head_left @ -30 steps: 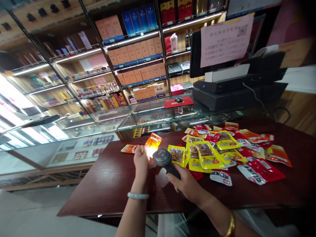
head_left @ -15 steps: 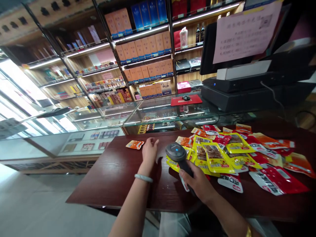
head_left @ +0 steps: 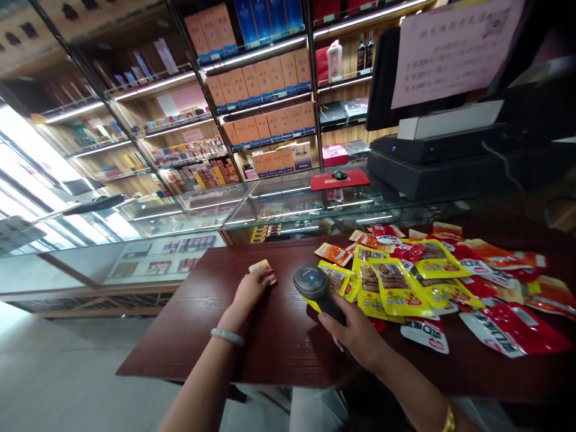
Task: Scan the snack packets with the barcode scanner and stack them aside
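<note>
My left hand [head_left: 249, 292], with a pale bangle at its wrist, has its fingers closed over a small orange and cream snack packet [head_left: 261, 264] on the left part of the dark wooden table [head_left: 193, 336]. The packet is partly hidden beneath the fingers. In my right hand [head_left: 355, 330] is a black barcode scanner [head_left: 312, 282], gripped by its handle, its head tilted up and to the left above the table. Beside the scanner lies a heap of snack packets: yellow bags [head_left: 396, 285] with clear windows, red and white bags [head_left: 517, 327], and orange ones [head_left: 333, 253].
Behind the table runs a glass display counter [head_left: 288, 204] carrying a red mat [head_left: 320, 180] with a mouse [head_left: 339, 174]. A monitor [head_left: 382, 84] with a pink sheet [head_left: 450, 54] stands at the right. Shelves with orange boxes [head_left: 270, 78] line the back.
My left hand has gone from the bare table to the lone orange packet and closed over it; the packet now lies farther right. My right hand still holds the scanner, shifted slightly left.
</note>
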`<state>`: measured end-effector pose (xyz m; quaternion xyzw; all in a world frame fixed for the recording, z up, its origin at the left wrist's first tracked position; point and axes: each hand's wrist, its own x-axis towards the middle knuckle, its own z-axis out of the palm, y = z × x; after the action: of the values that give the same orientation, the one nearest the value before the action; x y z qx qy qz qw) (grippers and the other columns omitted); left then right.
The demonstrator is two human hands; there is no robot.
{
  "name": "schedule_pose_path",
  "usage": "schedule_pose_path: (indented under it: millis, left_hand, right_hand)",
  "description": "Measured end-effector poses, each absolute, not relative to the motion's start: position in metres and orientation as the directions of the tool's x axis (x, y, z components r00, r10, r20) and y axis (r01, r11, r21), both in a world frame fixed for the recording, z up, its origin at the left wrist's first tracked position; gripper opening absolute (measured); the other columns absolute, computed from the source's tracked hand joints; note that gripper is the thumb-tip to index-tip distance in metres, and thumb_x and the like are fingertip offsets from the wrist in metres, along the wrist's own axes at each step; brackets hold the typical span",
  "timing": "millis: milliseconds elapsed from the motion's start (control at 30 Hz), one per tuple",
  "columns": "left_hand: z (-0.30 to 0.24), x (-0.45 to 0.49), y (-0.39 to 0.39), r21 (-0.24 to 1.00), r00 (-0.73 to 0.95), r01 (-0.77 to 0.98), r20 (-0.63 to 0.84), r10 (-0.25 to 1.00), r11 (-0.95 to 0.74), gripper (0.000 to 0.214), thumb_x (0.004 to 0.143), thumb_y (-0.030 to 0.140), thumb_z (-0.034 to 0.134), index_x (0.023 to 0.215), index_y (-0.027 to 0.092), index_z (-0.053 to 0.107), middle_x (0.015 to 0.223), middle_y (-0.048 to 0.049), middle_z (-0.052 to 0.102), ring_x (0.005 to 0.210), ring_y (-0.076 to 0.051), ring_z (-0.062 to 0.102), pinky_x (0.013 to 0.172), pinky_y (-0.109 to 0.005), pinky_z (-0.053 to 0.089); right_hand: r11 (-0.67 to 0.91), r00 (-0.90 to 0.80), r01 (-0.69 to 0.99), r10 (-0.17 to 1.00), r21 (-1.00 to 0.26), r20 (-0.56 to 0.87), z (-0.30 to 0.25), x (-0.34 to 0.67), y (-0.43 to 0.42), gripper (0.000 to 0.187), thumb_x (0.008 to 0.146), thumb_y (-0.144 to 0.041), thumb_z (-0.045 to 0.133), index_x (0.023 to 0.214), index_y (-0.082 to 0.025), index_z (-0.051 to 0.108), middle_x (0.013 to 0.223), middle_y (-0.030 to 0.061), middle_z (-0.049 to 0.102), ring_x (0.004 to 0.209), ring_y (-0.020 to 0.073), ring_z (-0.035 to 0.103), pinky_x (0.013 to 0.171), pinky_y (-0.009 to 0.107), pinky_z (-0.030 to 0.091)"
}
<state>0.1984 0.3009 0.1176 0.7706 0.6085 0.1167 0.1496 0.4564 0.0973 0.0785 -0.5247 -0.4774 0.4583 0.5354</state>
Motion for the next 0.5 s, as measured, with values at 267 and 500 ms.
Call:
schedule_pose_path:
  millis: [267,500]
  left_hand:
    - [0.132,0.207,0.274,0.155,-0.028,0.987,-0.019,0.999,0.030,0.049,0.114,0.044,0.088,0.148,0.009,0.084,0.170,-0.0388,0.080,0.169,-0.051,0.072,0.134,-0.052,0.056]
    - [0.123,0.218,0.265,0.534,-0.018,0.844,-0.060,0.998,0.047,0.048,0.093,0.027,0.100,0.136,0.019,0.081,0.144,-0.0295,0.094,0.139,-0.047,0.090,0.113,-0.047,0.063]
  right_hand:
    - [0.012,0.105,0.021,0.994,-1.000,0.014,0.105,0.447,0.093,0.043,0.090,-0.063,0.087,0.114,-0.027,0.086,0.064,-0.0071,0.062,0.056,0.0221,0.056,0.054,0.035,0.042]
    - [0.017,0.124,0.043,0.992,-0.999,0.023,0.115,0.452,0.085,0.042,0.089,-0.064,0.084,0.110,-0.027,0.083,0.069,-0.0059,0.063,0.062,0.0232,0.057,0.059,0.037,0.044]
